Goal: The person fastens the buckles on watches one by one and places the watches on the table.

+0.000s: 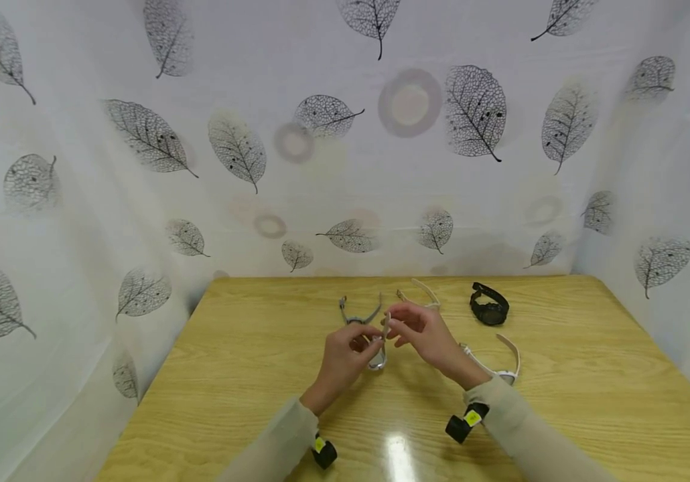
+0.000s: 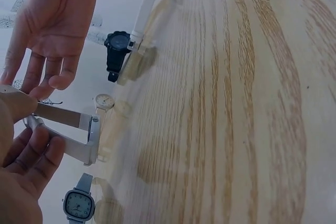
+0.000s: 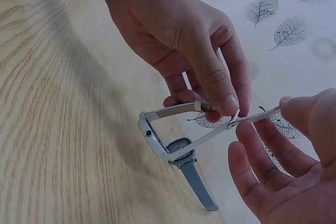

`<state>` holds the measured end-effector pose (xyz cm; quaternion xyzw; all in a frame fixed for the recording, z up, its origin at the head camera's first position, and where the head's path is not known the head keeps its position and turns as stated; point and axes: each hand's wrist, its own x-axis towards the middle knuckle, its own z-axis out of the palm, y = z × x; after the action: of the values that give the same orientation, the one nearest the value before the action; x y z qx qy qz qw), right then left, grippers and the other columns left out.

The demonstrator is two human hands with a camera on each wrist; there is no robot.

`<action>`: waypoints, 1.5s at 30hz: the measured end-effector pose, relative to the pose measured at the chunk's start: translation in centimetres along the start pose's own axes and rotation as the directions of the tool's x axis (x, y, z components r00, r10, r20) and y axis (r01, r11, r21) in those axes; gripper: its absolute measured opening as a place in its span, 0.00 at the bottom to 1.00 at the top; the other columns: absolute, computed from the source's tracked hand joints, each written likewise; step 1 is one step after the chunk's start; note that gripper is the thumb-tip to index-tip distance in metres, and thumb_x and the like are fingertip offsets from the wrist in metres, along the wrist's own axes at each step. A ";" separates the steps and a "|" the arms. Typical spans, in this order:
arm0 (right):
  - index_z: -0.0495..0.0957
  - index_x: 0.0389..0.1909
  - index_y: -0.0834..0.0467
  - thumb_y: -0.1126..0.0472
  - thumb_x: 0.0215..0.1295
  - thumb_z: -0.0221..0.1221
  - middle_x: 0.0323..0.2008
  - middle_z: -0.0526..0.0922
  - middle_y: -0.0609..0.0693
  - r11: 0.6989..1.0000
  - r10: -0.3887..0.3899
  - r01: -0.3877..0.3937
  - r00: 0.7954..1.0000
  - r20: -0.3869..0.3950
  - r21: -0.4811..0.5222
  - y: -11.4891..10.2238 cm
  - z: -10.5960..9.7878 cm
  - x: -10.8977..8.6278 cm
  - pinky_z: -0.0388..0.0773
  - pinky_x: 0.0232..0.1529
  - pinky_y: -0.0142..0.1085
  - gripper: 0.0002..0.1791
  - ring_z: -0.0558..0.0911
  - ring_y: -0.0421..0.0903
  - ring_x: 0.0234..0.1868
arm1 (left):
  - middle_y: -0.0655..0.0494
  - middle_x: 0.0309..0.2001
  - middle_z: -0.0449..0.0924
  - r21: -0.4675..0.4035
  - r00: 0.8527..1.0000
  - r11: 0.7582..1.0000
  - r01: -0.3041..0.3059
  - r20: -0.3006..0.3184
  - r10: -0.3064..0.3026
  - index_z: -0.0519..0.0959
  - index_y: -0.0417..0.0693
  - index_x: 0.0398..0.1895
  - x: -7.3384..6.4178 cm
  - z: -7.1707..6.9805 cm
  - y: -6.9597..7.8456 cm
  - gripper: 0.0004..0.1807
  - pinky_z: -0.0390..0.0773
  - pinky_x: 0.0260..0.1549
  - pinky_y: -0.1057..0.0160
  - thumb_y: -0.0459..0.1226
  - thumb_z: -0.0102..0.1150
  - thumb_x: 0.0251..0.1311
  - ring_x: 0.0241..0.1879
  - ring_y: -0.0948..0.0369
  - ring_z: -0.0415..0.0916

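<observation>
A white-strapped wristwatch (image 1: 376, 362) hangs between the two hands above the table, its strap looped round with the case lowest. My left hand (image 1: 345, 355) pinches the strap near the buckle, where both strap ends meet, as the right wrist view shows. Opposite it, my right hand (image 1: 422, 333) holds the strap's free tip (image 3: 262, 115) between thumb and fingers. The tip passes through the buckle (image 3: 231, 123). In the left wrist view the held watch's case (image 2: 93, 140) is seen edge-on, its dial turned away.
Just behind the hands lies a grey watch (image 1: 354, 320), strap unfastened. Farther back are a light-strapped watch (image 1: 426, 294) and a black watch (image 1: 491, 309). A white watch (image 1: 506, 376) lies by the right forearm. A leaf-printed curtain (image 1: 345, 174) stands behind the wooden table (image 1: 248, 388).
</observation>
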<state>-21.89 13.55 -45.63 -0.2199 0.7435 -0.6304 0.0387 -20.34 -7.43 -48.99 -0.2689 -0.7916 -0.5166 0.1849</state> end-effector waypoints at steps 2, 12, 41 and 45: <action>0.79 0.58 0.59 0.58 0.77 0.58 0.50 0.85 0.62 1.000 -0.010 0.010 1.000 0.005 -0.011 0.0 0.0 0.0 0.87 0.40 0.44 0.14 0.87 0.55 0.44 | 0.56 0.35 0.87 -0.011 1.000 1.000 0.010 0.005 -0.010 0.87 0.45 0.42 0.0 -0.1 0.0 0.07 0.84 0.29 0.67 0.31 0.72 0.62 0.29 0.65 0.82; 0.79 0.58 0.60 0.58 0.78 0.58 0.50 0.84 0.65 0.998 -0.051 0.050 0.998 -0.034 -0.040 -0.1 -0.2 0.1 0.87 0.40 0.44 0.14 0.87 0.53 0.42 | 0.50 0.37 0.87 -0.100 0.981 0.976 0.195 0.024 -0.193 0.85 0.35 0.51 0.2 -0.4 0.6 0.17 0.86 0.34 0.67 0.31 0.73 0.60 0.34 0.58 0.86; 0.86 0.50 0.61 0.65 0.74 0.61 0.42 0.87 0.58 0.973 -0.187 0.185 0.982 -0.005 -0.139 -0.4 -0.3 0.0 0.87 0.42 0.40 0.09 0.88 0.55 0.37 | 0.53 0.34 0.87 -0.139 0.940 0.931 0.337 0.102 -0.325 0.88 0.42 0.41 1.1 -1.5 1.8 0.06 0.84 0.31 0.68 0.33 0.71 0.62 0.30 0.63 0.83; 0.87 0.47 0.59 0.65 0.73 0.62 0.45 0.86 0.53 0.959 -0.167 0.173 0.985 0.044 -0.223 -0.9 -0.5 -0.2 0.86 0.44 0.36 0.07 0.88 0.48 0.40 | 0.53 0.33 0.87 -0.127 0.936 0.929 0.347 0.110 -0.334 0.89 0.43 0.41 1.1 -1.6 1.7 0.06 0.84 0.30 0.69 0.33 0.72 0.62 0.30 0.62 0.82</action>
<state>-21.66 13.96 -44.70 -0.2936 0.7883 -0.5398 -0.0320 -20.13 -8.11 -46.48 -0.1623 -0.7939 -0.5848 0.0381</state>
